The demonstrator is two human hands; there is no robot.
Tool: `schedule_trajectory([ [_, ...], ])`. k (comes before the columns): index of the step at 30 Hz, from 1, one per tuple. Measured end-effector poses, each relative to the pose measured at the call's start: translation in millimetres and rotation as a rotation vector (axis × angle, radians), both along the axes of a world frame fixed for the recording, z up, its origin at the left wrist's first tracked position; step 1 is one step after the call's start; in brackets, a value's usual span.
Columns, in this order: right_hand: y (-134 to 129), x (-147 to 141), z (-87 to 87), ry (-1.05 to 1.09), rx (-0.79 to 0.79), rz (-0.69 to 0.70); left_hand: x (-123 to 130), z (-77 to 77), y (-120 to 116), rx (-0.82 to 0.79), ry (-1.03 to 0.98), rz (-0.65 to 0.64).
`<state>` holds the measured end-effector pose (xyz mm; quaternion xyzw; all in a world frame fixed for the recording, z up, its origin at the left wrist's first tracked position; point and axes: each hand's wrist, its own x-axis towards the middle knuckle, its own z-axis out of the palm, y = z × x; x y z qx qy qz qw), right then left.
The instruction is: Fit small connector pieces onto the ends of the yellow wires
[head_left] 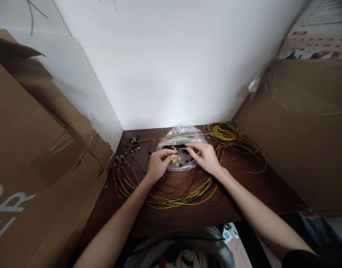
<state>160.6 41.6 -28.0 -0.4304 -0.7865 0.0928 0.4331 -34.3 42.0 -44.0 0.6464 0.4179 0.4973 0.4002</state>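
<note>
Over an opened clear plastic bag (182, 131), both my hands are close together with their fingertips pinched. My left hand (158, 162) is closed, thumb against forefinger, at the bag's left side. My right hand (206, 156) is pinched too, a little higher and to the right. Whatever lies between the fingertips is too small to make out. Small yellow pieces (176, 160) and black ones lie in the bag under my fingers. A loose loop of yellow and black wires (171, 203) curves across the table in front of the bag, passing beneath my forearms.
A thick coil of yellow wire (225, 131) lies at the back right of the dark brown table (229, 203). Its strands run left to a cluster of black and yellow ends (134, 143). Cardboard boxes flank the table, left (48, 156) and right (305, 137); a white wall (171, 67) stands behind.
</note>
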Motion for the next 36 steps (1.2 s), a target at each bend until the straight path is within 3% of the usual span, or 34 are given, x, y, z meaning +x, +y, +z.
schedule_trajectory([
  [5,-3.5,-3.4,1.8,-0.022,-0.059,0.147,0.5,-4.2,0.2,0.039,0.068,-0.011],
  [17,-6.6,-5.5,2.2,-0.136,-0.088,0.274,-1.0,-0.9,-2.7,0.175,0.254,-0.023],
  [25,-6.6,-6.4,-1.2,-0.156,-0.088,0.203,-0.3,-2.9,-3.5,0.182,0.305,-0.025],
  [29,-4.8,-4.9,-3.7,-0.158,-0.086,0.117,-9.6,5.0,0.4,0.282,0.436,-0.037],
  [32,-4.1,-4.3,-3.9,-0.121,-0.085,0.084,-23.3,13.0,5.7,0.349,0.526,0.108],
  [36,-4.2,-4.5,-2.4,-0.094,-0.096,0.064,-44.0,16.1,13.8,0.261,0.641,0.331],
])
